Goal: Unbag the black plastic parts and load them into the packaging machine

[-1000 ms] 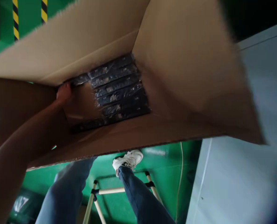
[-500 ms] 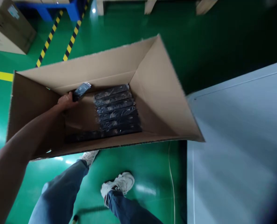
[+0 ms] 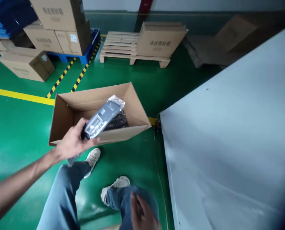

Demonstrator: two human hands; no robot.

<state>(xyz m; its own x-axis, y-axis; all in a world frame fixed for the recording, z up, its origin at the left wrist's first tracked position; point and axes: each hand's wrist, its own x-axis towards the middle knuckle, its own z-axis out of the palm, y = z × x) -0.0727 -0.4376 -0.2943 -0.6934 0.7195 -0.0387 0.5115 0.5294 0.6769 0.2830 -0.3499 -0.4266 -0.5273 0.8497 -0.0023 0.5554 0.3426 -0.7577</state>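
My left hand (image 3: 71, 143) is shut on a flat dark packet in clear plastic wrap (image 3: 104, 117), holding it up over the near wall of an open cardboard box (image 3: 94, 99). Inside the box lies a stack of similar wrapped dark packets (image 3: 118, 122), partly hidden behind the held one. My right hand (image 3: 142, 214) hangs low by my right knee, apart from the box, with its fingers spread, holding nothing and slightly blurred.
A large pale grey panel (image 3: 228, 153) fills the right side. Ahead, a wooden pallet (image 3: 132, 48) carries a carton, and cartons are stacked on a blue pallet (image 3: 84, 54). The green floor (image 3: 19, 127) has yellow and striped lines.
The view has swung up and the box looks smaller. My left hand has lifted the wrapped packet out of the box. My right hand has come into view.
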